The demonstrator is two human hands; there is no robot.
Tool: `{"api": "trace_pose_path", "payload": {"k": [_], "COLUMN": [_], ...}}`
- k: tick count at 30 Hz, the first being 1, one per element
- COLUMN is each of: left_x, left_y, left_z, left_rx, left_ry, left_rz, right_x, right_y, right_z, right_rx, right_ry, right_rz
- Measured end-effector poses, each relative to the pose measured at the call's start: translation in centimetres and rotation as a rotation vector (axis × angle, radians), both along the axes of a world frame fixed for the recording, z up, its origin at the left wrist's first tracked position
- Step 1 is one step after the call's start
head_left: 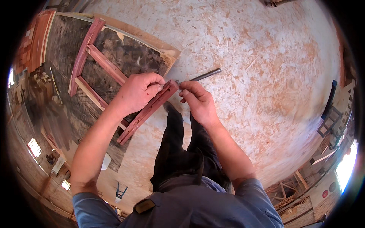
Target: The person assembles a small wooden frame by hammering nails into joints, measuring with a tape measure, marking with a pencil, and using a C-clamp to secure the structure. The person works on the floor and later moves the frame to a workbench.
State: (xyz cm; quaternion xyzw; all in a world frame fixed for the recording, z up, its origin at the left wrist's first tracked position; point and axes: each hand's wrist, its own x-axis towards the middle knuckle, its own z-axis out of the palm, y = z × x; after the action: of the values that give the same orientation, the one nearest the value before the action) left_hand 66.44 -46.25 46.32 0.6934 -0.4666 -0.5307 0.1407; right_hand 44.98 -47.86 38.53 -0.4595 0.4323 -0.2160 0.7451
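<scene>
A reddish wooden frame (100,59) with a curved rail and two crosspieces lies on a dark-topped workbench (121,51). Its near rail (150,109), marked with several small dark holes or slots, juts past the bench corner. My left hand (140,91) rests over this rail, thumb and forefinger pinched at its upper side; whatever is between them is too small to make out. Just right of the rail's end, my right hand (199,100) is closed. A dark rod-like tool (208,74) sticks out from behind its fingers, and its other end is mostly hidden.
Stacked reddish boards (40,38) stand at the far left, beside several small wood blocks (42,81). The stained pale floor (262,83) spreads to the right. A small blue-grey stand (121,192) is at the lower left. Timber pieces (292,186) lie at the lower right.
</scene>
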Motion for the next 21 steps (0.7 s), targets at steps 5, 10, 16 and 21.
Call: {"api": "trace_pose_path", "payload": {"k": [5,10,16,21], "left_x": [-0.11,-0.13,-0.17,-0.18], "left_y": [0.10,0.29,0.45,0.54], "left_z": [-0.20,-0.31,-0.54,-0.32], "left_rx": [-0.041,-0.064,-0.074,-0.088], "left_ry": [-0.031,-0.013,0.000,-0.008], "left_rz": [-0.012,0.006,0.001,-0.012], "right_x": [-0.03,-0.07,0.25,0.44], "right_y": [0.13,-0.13,-0.10,-0.48], "right_z": [0.31,0.52,0.53,0.85], "right_rx": [0.044,0.065,0.016,-0.039], "right_ry": [0.019,0.016,0.000,0.020], "right_rz": [0.014,0.030,-0.012,0.021]}}
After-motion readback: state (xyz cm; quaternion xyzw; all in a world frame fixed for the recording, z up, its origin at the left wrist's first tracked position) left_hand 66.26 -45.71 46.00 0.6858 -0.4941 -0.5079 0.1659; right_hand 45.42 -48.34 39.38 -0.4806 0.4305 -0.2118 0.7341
